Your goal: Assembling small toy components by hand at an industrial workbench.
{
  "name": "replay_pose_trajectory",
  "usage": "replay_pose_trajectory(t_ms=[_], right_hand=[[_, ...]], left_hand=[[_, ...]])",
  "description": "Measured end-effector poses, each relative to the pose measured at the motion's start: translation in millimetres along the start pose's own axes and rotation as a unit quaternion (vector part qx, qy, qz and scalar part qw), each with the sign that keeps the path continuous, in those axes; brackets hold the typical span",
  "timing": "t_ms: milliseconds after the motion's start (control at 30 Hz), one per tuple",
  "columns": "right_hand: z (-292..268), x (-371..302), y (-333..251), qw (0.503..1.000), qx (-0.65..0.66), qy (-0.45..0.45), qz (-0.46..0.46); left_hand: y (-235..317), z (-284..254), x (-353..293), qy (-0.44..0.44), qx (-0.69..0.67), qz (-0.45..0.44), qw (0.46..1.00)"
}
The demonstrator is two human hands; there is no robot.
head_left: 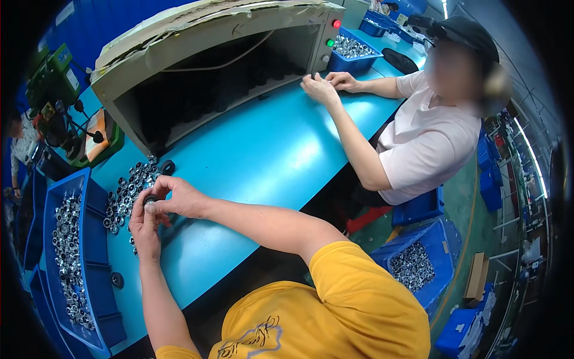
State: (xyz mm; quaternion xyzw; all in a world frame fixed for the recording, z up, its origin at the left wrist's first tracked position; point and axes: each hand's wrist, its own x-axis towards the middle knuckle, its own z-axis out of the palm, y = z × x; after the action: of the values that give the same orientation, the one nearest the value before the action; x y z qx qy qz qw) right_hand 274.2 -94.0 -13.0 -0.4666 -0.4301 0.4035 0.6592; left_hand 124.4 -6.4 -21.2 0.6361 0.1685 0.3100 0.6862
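Observation:
Both my hands meet over the left part of the blue-green table, with a small round black part (150, 199) between them. The fingers of my left hand (144, 232) close on it from the left. From the right, the thumb and index finger of my right hand (184, 200) pinch the same part. My fingers hide much of it. Loose shiny metal ring-like pieces (124, 190) lie in a pile just beyond my hands. A black round piece (168, 167) rests at the pile's far right, and another black round piece (117, 279) lies beside the blue bin.
A long blue bin (89, 239) of metal pieces stands at my left. Beyond the table's middle is a large open-fronted box machine (113, 96) with lit buttons. A co-worker (427, 134) works at my right, near another blue bin (353, 63). A green machine (60, 72) stands far left.

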Motion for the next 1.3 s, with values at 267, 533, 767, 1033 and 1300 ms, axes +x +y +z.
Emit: replay_pose_trajectory(t_ms=[267,533,767,1033,1300], right_hand=[[-9,11,22,0.998,-0.049,-0.020,0.017],[-1,4,21,0.952,-0.285,0.068,-0.083],[4,1,25,0.966,-0.241,0.074,-0.053],[-3,4,17,0.997,-0.042,-0.009,0.062],[6,1,25,0.963,-0.244,0.107,-0.029]], left_hand=[[8,17,-9,-0.017,0.057,-0.016,0.998],[-17,14,-3,0.038,0.291,0.095,0.951],[5,30,-15,0.068,0.387,0.061,0.917],[-9,15,-6,0.048,0.234,0.051,0.970],[-13,21,-7,0.063,0.322,0.077,0.941]])
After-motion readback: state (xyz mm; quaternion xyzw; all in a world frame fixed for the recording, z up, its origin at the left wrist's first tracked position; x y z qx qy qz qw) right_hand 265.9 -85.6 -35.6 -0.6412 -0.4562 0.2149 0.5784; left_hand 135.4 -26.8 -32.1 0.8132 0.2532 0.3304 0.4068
